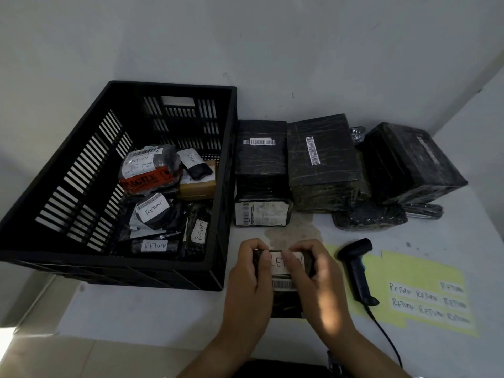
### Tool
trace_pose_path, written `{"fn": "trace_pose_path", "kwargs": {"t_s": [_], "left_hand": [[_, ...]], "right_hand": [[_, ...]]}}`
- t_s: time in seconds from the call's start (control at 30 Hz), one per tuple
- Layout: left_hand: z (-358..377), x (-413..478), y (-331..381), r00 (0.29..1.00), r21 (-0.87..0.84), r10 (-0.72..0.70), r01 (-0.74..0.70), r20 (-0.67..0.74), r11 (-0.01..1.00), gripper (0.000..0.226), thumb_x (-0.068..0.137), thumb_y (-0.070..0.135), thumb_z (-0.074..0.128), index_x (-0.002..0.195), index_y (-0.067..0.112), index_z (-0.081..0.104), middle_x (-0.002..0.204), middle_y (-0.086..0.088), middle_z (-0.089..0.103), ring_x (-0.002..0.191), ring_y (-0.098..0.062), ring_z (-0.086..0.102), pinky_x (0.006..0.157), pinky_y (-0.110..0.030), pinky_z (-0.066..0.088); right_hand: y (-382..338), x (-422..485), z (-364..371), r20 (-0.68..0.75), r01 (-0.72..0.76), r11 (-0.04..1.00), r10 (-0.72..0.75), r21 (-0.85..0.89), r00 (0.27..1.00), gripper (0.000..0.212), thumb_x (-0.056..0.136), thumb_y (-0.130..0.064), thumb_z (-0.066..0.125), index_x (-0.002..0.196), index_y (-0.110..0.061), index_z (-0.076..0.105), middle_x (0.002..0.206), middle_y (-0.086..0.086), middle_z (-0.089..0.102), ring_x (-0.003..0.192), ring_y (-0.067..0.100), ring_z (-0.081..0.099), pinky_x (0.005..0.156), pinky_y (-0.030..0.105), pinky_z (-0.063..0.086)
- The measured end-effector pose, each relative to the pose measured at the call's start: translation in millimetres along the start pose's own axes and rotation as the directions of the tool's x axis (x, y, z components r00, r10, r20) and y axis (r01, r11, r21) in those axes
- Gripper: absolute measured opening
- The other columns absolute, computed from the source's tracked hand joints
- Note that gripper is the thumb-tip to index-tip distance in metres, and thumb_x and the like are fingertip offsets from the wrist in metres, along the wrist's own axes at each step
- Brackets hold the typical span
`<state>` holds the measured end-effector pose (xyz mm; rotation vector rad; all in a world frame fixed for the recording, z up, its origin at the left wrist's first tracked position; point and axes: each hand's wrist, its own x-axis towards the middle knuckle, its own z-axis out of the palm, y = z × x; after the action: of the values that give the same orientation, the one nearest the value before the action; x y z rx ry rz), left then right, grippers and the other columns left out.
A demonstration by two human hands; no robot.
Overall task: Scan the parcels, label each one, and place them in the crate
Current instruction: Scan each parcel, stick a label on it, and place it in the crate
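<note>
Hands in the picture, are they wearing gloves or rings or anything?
No. The left hand and the right hand are bare: no gloves, no rings that show, no watch or bracelet at the wrists. No sleeves show either, right down to the bottom edge of the picture.

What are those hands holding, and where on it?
A small black plastic-wrapped parcel: the left hand grips its left edge, the right hand its right edge, thumbs on its white RETURN label.

Pale grey wall at 12 — scuffed; white tabletop w/ stain near ctr; sunlit beige floor at 7.
</note>
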<state>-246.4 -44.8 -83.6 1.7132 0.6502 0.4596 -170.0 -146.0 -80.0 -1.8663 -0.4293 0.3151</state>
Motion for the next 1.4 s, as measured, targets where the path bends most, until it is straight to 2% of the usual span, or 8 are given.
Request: {"fn": "trace_pose_path", "kwargs": {"t_s": [0.2, 0.43, 0.7, 0.9, 1.03, 1.13, 1.33, 1.4], "left_hand": [[-1.6, -0.1, 1.4, 0.996, -0.066, -0.080, 0.083, 0.043, 0.994, 0.009, 0.100, 0.027, 0.060, 0.106, 0.027, 0.053, 0.089, 0.010, 0.063, 0.074, -0.006, 0.064, 0.063, -0.017, 0.050], [7.0, -3.7, 5.8, 0.998, -0.078, -0.063, 0.065, 0.027, 0.995, 0.012, 0.107, 0.027, 0.041, 0.104, 0.026, 0.052, 0.080, 0.007, 0.062, 0.064, -0.005, 0.058, 0.057, -0.024, 0.049], [24.0, -6.5, 18.1, 1.000, 0.026, -0.018, 0.017, 0.023, 1.000, 0.014, 0.107, 0.021, 0.038, 0.107, 0.028, 0.050, 0.084, 0.010, 0.063, 0.074, -0.002, 0.062, 0.059, -0.014, 0.047], [14.3, 2.4, 23.5, 0.999, 0.040, -0.033, 0.035, -0.043, 0.999, 0.016, 0.103, 0.048, 0.045, 0.117, 0.045, 0.052, 0.099, 0.017, 0.064, 0.088, -0.008, 0.066, 0.072, -0.033, 0.058], [-25.6, 9.9, 44.1, 0.986, 0.160, 0.161, -0.152, -0.041, 0.975, 0.029, 0.100, 0.048, 0.049, 0.128, 0.043, 0.051, 0.116, 0.021, 0.061, 0.107, -0.007, 0.064, 0.083, -0.023, 0.054], [-79.7, 27.7, 50.7, 0.950, 0.373, 0.304, -0.256, -0.076, 0.892, 0.032, 0.099, 0.041, 0.048, 0.129, 0.033, 0.054, 0.118, 0.022, 0.057, 0.112, -0.003, 0.059, 0.085, -0.010, 0.045], [-213.8, 80.3, 22.5, 0.941, 0.627, 0.338, -0.258, -0.009, 0.735, 0.035, 0.100, 0.036, 0.047, 0.125, 0.016, 0.060, 0.122, 0.006, 0.061, 0.115, -0.009, 0.058, 0.099, -0.010, 0.037], [-260.7, 96.0, 3.5, 0.956, 0.709, 0.292, -0.227, 0.030, 0.668, 0.045, 0.099, 0.045, 0.045, 0.127, 0.014, 0.061, 0.130, 0.004, 0.060, 0.124, -0.013, 0.055, 0.108, -0.017, 0.035]], "right_hand": [[-3.6, 0.5, -5.3, 0.073, -0.019, 1.000, 0.018, 0.023, 0.997, 0.010, 0.100, -0.031, 0.053, 0.093, -0.026, 0.059, 0.079, -0.004, 0.063, 0.065, 0.011, 0.061, 0.060, 0.034, 0.051], [-0.9, 2.6, -20.9, 0.179, -0.022, 1.000, 0.018, 0.020, 0.984, 0.013, 0.103, -0.029, 0.047, 0.094, -0.035, 0.055, 0.082, 0.001, 0.062, 0.071, 0.020, 0.062, 0.067, 0.047, 0.053], [-0.8, 12.1, -52.7, 0.282, -0.116, 0.993, 0.115, -0.012, 0.953, 0.017, 0.103, -0.018, 0.048, 0.102, -0.032, 0.057, 0.092, -0.010, 0.067, 0.081, 0.009, 0.066, 0.068, 0.027, 0.057], [-0.7, 18.4, -69.9, 0.360, -0.240, 0.965, 0.188, 0.103, 0.914, 0.033, 0.099, -0.007, 0.055, 0.117, -0.034, 0.053, 0.098, -0.021, 0.073, 0.090, 0.000, 0.070, 0.069, 0.013, 0.054], [-10.0, 33.1, -57.1, 0.276, -0.241, 0.951, 0.182, 0.196, 0.944, 0.039, 0.098, -0.015, 0.056, 0.133, -0.030, 0.047, 0.106, -0.005, 0.076, 0.096, 0.015, 0.073, 0.080, 0.031, 0.059], [-31.3, 46.5, -36.0, 0.306, -0.216, 0.948, 0.138, 0.236, 0.942, 0.040, 0.099, -0.016, 0.054, 0.134, -0.032, 0.044, 0.104, -0.009, 0.076, 0.094, 0.011, 0.073, 0.075, 0.022, 0.058], [-94.9, 82.5, 33.9, 0.394, -0.047, 0.982, -0.031, 0.185, 0.919, 0.047, 0.102, -0.004, 0.046, 0.135, -0.036, 0.041, 0.112, -0.010, 0.071, 0.098, 0.010, 0.069, 0.080, 0.034, 0.058], [-111.3, 100.1, 70.4, 0.478, 0.065, 0.995, -0.091, 0.071, 0.874, 0.047, 0.101, -0.006, 0.047, 0.136, -0.036, 0.039, 0.112, -0.011, 0.069, 0.088, 0.007, 0.068, 0.069, 0.029, 0.056]]}}
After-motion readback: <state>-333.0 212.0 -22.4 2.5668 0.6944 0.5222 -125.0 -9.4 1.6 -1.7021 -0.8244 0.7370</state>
